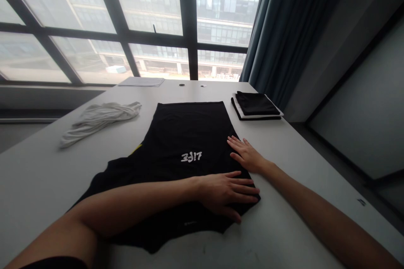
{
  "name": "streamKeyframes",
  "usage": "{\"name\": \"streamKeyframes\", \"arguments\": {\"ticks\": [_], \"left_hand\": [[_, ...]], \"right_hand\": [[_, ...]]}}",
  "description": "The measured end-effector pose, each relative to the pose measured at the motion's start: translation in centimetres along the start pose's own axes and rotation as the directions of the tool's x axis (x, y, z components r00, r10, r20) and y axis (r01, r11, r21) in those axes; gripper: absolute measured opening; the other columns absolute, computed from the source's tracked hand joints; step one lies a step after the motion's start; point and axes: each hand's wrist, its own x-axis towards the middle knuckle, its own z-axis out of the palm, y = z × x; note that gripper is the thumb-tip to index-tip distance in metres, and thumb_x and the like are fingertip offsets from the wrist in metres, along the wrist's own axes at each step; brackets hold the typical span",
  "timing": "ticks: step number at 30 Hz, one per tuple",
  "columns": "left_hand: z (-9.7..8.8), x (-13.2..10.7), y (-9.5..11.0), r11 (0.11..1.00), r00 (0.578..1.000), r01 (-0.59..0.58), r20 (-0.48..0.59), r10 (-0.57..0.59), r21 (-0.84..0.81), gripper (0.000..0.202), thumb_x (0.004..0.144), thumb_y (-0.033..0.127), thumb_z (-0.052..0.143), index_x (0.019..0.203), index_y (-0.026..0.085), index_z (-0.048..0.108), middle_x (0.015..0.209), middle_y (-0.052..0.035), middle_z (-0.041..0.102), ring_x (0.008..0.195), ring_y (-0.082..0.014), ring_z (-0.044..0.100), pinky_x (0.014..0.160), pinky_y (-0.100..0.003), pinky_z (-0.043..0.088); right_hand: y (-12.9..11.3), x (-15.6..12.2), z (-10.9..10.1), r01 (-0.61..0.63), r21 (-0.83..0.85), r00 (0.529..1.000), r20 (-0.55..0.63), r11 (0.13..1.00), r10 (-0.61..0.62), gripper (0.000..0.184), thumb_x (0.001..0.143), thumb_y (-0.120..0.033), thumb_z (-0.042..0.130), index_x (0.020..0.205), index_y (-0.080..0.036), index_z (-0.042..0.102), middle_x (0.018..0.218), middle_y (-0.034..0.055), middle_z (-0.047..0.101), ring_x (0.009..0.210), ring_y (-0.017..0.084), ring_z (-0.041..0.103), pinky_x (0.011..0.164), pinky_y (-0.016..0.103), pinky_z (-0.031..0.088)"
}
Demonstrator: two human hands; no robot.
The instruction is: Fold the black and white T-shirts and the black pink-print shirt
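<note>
The black shirt (189, 128) lies spread on the tabletop (293, 155), and with the left hand (221, 193) and right hand (248, 155) flat along its edge, fingers fanned, gripping nothing, light, even pressure should smooth it best.

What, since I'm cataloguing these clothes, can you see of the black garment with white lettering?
The black garment looks like soft, matte fabric, spread mostly flat on the white table. Its far edge is straight, its near edge uneven. The white lettering appears upside down; a small, unreadable mark sits nearer. A bit of yellow shows at the left edge. Both hands rest on its right side: left nearer, right farther.
</note>
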Motion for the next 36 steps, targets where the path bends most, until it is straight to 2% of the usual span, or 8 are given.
{"name": "streamKeyframes", "arguments": {"ticks": [4,9,14,20,24,29,32,36], "left_hand": [[0.0,0.0,0.0,1.000,1.000,0.009,0.012,-0.009,-0.007,0.072,0.095,0.044,0.061,0.157,0.022,0.031,0.161,-0.0073,0.033,0.150,-0.0284,0.024,0.125,-0.050,0.008],[-0.1,0.1,0.2,1.000,1.000,0.017,0.011,-0.017,-0.002,0.073,0.095,0.043,0.062,0.157,0.022,0.031,0.160,-0.0075,0.034,0.150,-0.0287,0.025,0.125,-0.050,0.009],[-0.1,0.1,0.2,1.000,1.000,0.016,0.009,-0.016,-0.001,0.071,0.095,0.044,0.061,0.157,0.022,0.033,0.160,-0.0075,0.034,0.150,-0.0284,0.025,0.125,-0.049,0.009],[-0.3,0.1,0.4,1.000,1.000,0.017,0.010,-0.017,-0.001,0.072,0.095,0.043,0.062,0.157,0.022,0.032,0.160,-0.0079,0.035,0.150,-0.0282,0.026,0.124,-0.050,0.010],[-0.5,0.2,0.5,0.999,0.999,0.036,0.019,-0.036,-0.006,0.073,0.094,0.043,0.063,0.157,0.025,0.032,0.159,-0.0072,0.036,0.150,-0.0284,0.026,0.124,-0.051,0.010],[-0.3,0.2,0.4,1.000,1.000,0.019,0.012,-0.019,-0.009,0.073,0.094,0.043,0.062,0.157,0.023,0.032,0.160,-0.0081,0.035,0.150,-0.0285,0.026,0.124,-0.050,0.011],[-0.2,0.2,0.3,1.000,1.000,0.015,0.005,-0.015,-0.013,0.072,0.094,0.043,0.062,0.157,0.022,0.033,0.159,-0.0085,0.035,0.150,-0.0290,0.026,0.124,-0.051,0.011],[-0.3,0.2,0.4,0.999,0.999,0.033,0.017,-0.033,-0.022,0.071,0.094,0.043,0.062,0.156,0.023,0.034,0.160,-0.0078,0.035,0.150,-0.0287,0.026,0.124,-0.050,0.010]], "right_hand": [[0.2,-0.2,-0.2,0.053,0.049,0.994,-0.093,0.997,-0.048,0.057,0.105,-0.045,0.036,0.158,-0.025,0.027,0.163,0.0077,0.028,0.152,0.023,0.018,0.122,0.055,0.015],[-0.1,-0.2,-0.5,0.116,0.067,0.993,-0.008,0.991,-0.116,0.054,0.104,-0.045,0.041,0.154,-0.027,0.036,0.161,0.0057,0.032,0.151,0.024,0.022,0.122,0.054,0.017],[-0.2,0.0,-0.1,0.048,0.026,0.999,-0.009,0.999,-0.048,0.052,0.104,-0.044,0.039,0.153,-0.027,0.038,0.160,0.0063,0.033,0.151,0.025,0.023,0.120,0.057,0.018],[0.5,0.3,0.6,-0.078,0.003,0.988,-0.136,0.997,0.078,0.052,0.105,-0.043,0.035,0.151,-0.022,0.043,0.159,0.0095,0.036,0.150,0.026,0.026,0.120,0.058,0.020],[0.7,0.2,0.5,-0.078,0.061,0.976,-0.200,0.995,0.089,0.051,0.105,-0.042,0.035,0.150,-0.020,0.045,0.158,0.0104,0.038,0.149,0.025,0.028,0.120,0.055,0.023],[0.3,0.0,0.2,0.064,0.081,0.991,-0.126,0.995,-0.054,0.050,0.103,-0.042,0.042,0.149,-0.024,0.045,0.158,0.0077,0.038,0.150,0.023,0.026,0.121,0.053,0.021],[0.1,0.0,0.3,0.032,0.043,0.997,-0.068,0.999,-0.029,0.051,0.102,-0.043,0.044,0.149,-0.025,0.045,0.159,0.0074,0.036,0.150,0.025,0.025,0.120,0.056,0.020],[0.1,0.2,0.5,-0.050,-0.005,0.996,-0.073,0.999,0.049,0.053,0.102,-0.042,0.043,0.152,-0.026,0.041,0.161,0.0082,0.032,0.151,0.027,0.023,0.120,0.059,0.019]]}}
